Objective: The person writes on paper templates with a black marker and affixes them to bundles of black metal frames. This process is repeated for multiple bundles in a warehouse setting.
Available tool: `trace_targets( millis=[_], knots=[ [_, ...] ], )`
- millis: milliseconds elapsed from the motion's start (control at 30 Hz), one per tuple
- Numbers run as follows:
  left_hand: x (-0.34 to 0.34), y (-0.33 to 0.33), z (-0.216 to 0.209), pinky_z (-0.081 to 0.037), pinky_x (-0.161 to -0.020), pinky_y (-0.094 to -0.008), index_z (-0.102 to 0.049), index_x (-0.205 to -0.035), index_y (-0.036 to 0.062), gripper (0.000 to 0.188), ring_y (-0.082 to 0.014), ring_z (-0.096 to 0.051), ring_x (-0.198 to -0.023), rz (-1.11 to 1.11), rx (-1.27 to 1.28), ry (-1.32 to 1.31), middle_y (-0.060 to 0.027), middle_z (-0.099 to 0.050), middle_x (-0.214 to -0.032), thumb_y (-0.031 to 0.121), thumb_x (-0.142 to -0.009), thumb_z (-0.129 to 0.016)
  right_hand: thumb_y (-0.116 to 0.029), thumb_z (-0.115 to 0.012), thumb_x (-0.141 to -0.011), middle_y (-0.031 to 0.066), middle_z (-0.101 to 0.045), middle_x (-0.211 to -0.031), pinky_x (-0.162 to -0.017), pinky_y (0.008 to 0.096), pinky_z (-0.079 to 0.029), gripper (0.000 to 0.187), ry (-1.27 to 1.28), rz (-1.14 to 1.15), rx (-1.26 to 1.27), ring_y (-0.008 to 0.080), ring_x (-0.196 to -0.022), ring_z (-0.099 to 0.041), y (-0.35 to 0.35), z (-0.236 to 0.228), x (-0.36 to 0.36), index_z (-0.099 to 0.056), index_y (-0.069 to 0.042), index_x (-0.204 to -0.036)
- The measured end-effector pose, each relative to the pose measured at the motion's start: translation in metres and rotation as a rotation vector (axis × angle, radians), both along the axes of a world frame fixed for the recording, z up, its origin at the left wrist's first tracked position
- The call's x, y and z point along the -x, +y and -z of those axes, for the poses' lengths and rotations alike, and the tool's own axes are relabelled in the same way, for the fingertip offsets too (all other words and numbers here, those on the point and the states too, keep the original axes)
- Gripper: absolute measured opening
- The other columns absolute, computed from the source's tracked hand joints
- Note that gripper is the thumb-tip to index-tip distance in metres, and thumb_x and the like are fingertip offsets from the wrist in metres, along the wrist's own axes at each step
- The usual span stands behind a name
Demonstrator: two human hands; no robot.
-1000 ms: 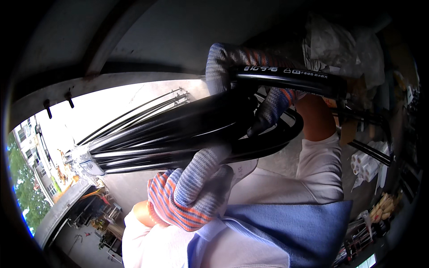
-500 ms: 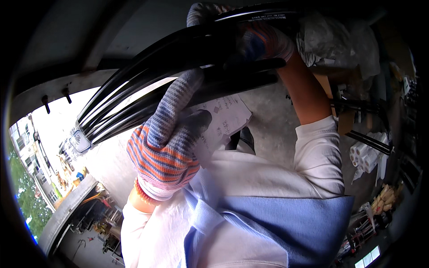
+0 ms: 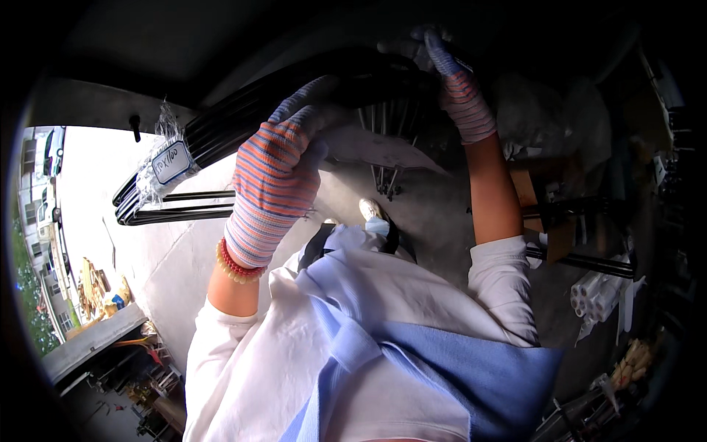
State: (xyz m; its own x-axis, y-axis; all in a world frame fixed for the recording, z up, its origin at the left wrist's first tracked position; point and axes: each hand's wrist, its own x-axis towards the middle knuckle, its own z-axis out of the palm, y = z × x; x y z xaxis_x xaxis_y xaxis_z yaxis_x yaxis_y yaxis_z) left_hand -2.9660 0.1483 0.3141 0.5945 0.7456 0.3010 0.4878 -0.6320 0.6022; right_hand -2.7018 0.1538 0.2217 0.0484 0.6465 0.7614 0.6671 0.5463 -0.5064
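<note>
A bundle of long black bars or tubes slants across the upper picture, its left end bound with clear plastic wrap and bearing a white label with a blue border. My left hand, in a striped knit glove, is in front of the bundle, fingers partly curled and the forefinger reaching up along it. A printed paper sheet sticks out from that hand, apparently pinched in it. Beyond the bundle's right end is my gloved right hand. Its thumb stands apart from the fingers, whose tips fade into shadow.
More black bars lie below the bundle's left end. A dark beam with a bolt crosses the upper left. To the right are clear plastic sheeting, cardboard and wrapped white rolls. Concrete floor lies below.
The bundle has shifted so its labelled end is nearer and higher in view. My right hand has moved from over the bars to beyond their right end. The left hand has risen slightly.
</note>
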Motion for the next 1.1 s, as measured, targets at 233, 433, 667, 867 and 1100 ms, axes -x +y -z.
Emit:
trace_targets(
  millis=[233,433,667,867,1100],
  knots=[
    [0.042,-0.033,-0.025,-0.044,-0.075,-0.0216,-0.059,-0.097,0.0032,0.032,-0.0168,-0.058,-0.082,0.037,0.297,-0.184,-0.0083,-0.059,-0.097,-0.011,-0.069,-0.053,-0.014,-0.053,-0.082,0.0231,-0.048,-0.113,-0.091,0.0316,-0.037,0.025,0.943,-0.503,0.04,0.0265,-0.104,-0.05,-0.063,-0.028,-0.006,-0.041,-0.005,-0.102],
    [0.067,-0.038,-0.011,-0.042,-0.068,-0.0206,-0.06,-0.094,0.0027,0.033,-0.0156,-0.056,-0.077,0.068,0.405,-0.136,-0.0077,-0.061,-0.094,-0.012,-0.065,-0.055,-0.004,-0.068,-0.068,0.0222,-0.049,-0.113,-0.092,0.037,-0.035,0.038,0.116,0.07,-0.159,0.0287,-0.108,-0.046,-0.059,-0.04,0.058,-0.04,-0.005,-0.094],
    [0.089,-0.034,-0.027,-0.038,-0.059,-0.0169,-0.06,-0.096,0.0011,0.028,-0.0082,-0.051,-0.065,-0.06,0.603,-0.193,-0.0041,-0.06,-0.081,-0.005,-0.069,-0.055,-0.014,-0.066,-0.072,0.0237,-0.05,-0.109,-0.093,0.0424,-0.034,0.037,0.409,0.035,-0.293,0.0318,-0.105,-0.048,-0.078,-0.056,0.08,-0.037,-0.008,-0.095],
    [0.094,-0.031,-0.024,-0.031,-0.045,-0.0144,-0.06,-0.097,0.0025,0.024,-0.0005,-0.04,-0.049,0.02,0.587,-0.208,0.0007,-0.059,-0.074,0.001,-0.075,-0.05,0.002,-0.063,-0.066,0.0165,-0.051,-0.108,-0.088,0.0345,-0.038,0.036,0.058,0.204,-0.087,0.0275,-0.104,-0.047,-0.064,-0.055,0.067,-0.043,-0.004,-0.094],
    [0.074,-0.024,-0.031,-0.044,-0.07,-0.0236,-0.059,-0.09,0.0005,0.021,-0.0205,-0.058,-0.076,0.207,0.469,-0.151,-0.0115,-0.06,-0.09,-0.005,-0.07,-0.055,0.005,-0.061,-0.065,0.0125,-0.05,-0.102,-0.082,0.0314,-0.042,0.043,0.14,0.456,-0.031,0.0205,-0.091,-0.051,-0.05,-0.006,0.068,-0.04,-0.007,-0.1]
  ],
)
